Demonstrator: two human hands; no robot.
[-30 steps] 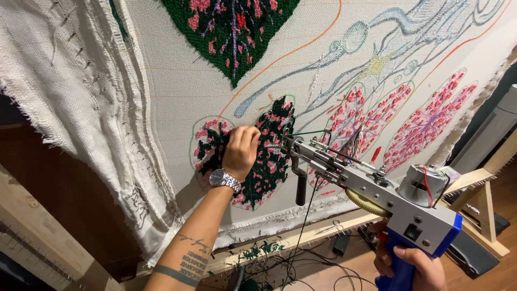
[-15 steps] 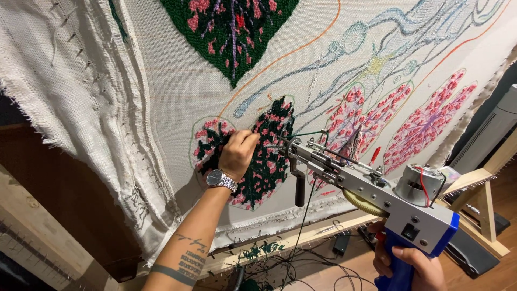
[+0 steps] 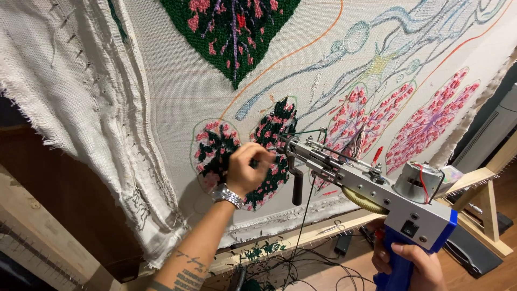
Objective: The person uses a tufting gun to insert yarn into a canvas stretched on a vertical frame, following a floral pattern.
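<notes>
My right hand (image 3: 417, 264) grips the blue handle of a silver tufting gun (image 3: 371, 186) at the lower right. The gun's needle tip (image 3: 284, 144) points at a dark green and pink tufted leaf (image 3: 272, 151) on the stretched white cloth (image 3: 177, 91). My left hand (image 3: 245, 170), with a metal wristwatch (image 3: 229, 195), rests against the cloth on that leaf, fingers curled close by the needle tip. Whether it pinches yarn is unclear. A black front grip (image 3: 297, 186) hangs under the gun's barrel.
A large green and pink tufted leaf (image 3: 231, 32) sits at the top. Pink-tufted leaf outlines (image 3: 431, 121) lie to the right. Loose cloth folds (image 3: 75, 102) hang at the left. A wooden frame bar (image 3: 323, 231) runs below, with cables and yarn scraps (image 3: 301, 267) on the floor.
My left hand has slid right across the tufted leaf toward the gun's needle tip. The gun has stayed nearly in place.
</notes>
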